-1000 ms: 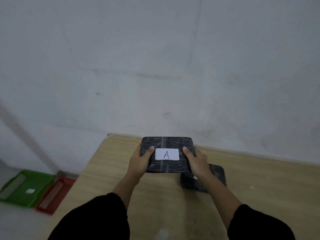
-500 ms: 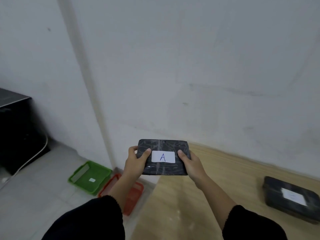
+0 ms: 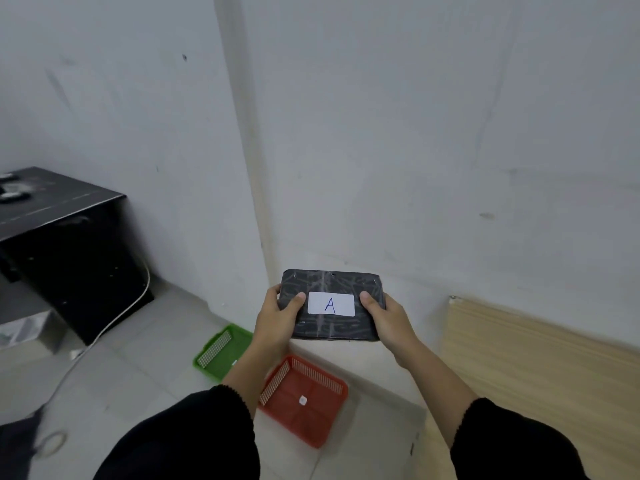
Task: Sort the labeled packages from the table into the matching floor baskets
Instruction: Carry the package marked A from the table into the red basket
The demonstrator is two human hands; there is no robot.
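Observation:
Both hands hold a dark wrapped package [image 3: 332,327] with a white label reading "A", level and off the table, above the floor. My left hand [image 3: 277,315] grips its left edge with the thumb on top. My right hand [image 3: 386,318] grips its right edge the same way. Below on the floor sit a red basket [image 3: 308,415] and a green basket [image 3: 221,353], each with a small white label inside that is too small to read. My left forearm hides part of both baskets.
The wooden table [image 3: 536,368] stands at the right against the white wall. A black cabinet [image 3: 65,251] stands at the left, with a white cable [image 3: 114,320] running across the grey tiled floor. A wall corner rises behind the baskets.
The view has swung left, away from the table. The package labeled A went with both hands, from over the table to over the floor baskets. The second package on the table is out of view.

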